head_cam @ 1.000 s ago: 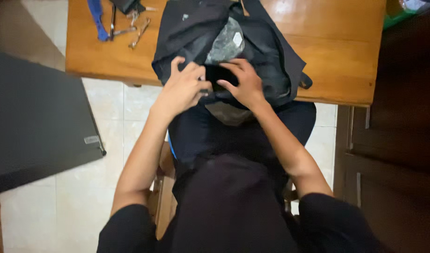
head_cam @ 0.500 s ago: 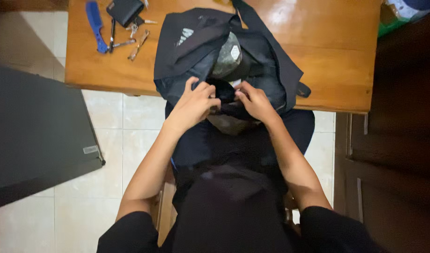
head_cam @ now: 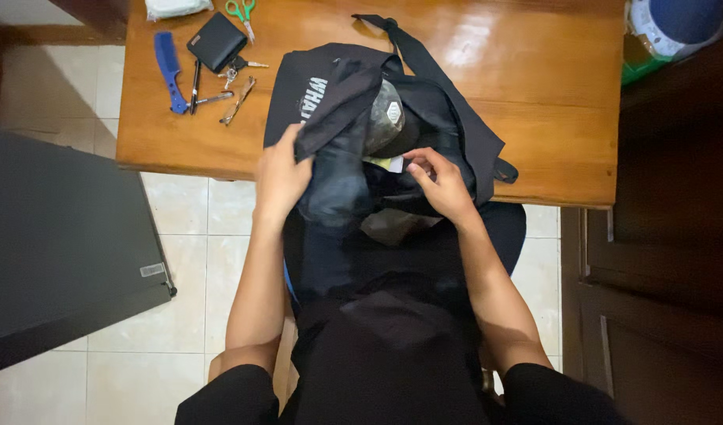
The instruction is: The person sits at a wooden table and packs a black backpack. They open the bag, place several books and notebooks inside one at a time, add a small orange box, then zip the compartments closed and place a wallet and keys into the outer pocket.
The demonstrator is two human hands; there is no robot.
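A black bag (head_cam: 448,118) lies open at the near edge of the wooden tabletop (head_cam: 550,94), partly hanging over toward the person's lap, with its strap (head_cam: 401,43) trailing away across the wood. Inside the opening sits a grey-green mottled bundle (head_cam: 385,118), with a small pale-yellow slip (head_cam: 381,161) just below it. The left hand (head_cam: 281,177) grips the bag's left flap, its fingers (head_cam: 298,142) closed on the dark fabric and lifting it up. The right hand (head_cam: 440,185) rests at the right side of the opening, its fingers (head_cam: 420,157) bent and pinched narrow on the bag's inner edge beside the slip.

On the tabletop to the left of the bag lie a blue comb (head_cam: 171,71), a black wallet (head_cam: 217,41), a pen (head_cam: 194,85), keys (head_cam: 234,72) and, near the far edge, green-handled scissors (head_cam: 239,12). A dark laptop (head_cam: 62,252) sits well to the left, over the tiled floor (head_cam: 196,228).
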